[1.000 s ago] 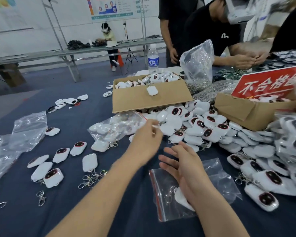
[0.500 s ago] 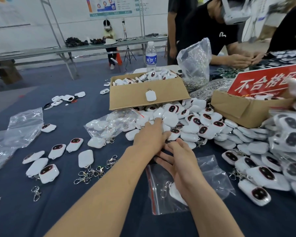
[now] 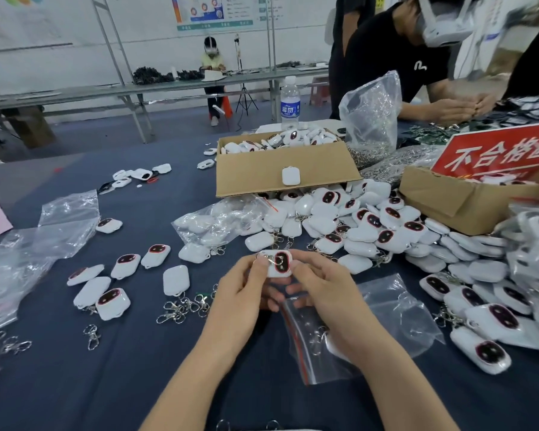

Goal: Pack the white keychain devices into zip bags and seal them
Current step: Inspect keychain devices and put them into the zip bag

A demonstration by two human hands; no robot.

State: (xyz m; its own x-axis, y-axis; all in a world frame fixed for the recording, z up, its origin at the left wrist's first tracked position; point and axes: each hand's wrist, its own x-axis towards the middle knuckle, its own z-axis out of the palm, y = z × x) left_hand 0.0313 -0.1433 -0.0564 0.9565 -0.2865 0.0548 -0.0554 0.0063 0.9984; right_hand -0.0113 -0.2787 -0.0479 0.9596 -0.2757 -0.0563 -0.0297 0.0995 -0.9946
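Note:
Both hands hold one white keychain device with a dark oval face, raised just above the table. My left hand pinches its left end, where the metal ring is. My right hand grips its right side with curled fingers. Under my right wrist lies a clear zip bag with a red seal strip and one device partly hidden inside. A large pile of white devices spreads across the blue table to the right and beyond the hands.
A cardboard box full of devices stands beyond the hands, a second box with a red sign at right. Loose devices and metal clips lie left. Empty plastic bags are at far left. People work across the table.
My left hand reached into the pile, picked up one device and drew it back. My right hand rose from the zip bag and took hold of the same device.

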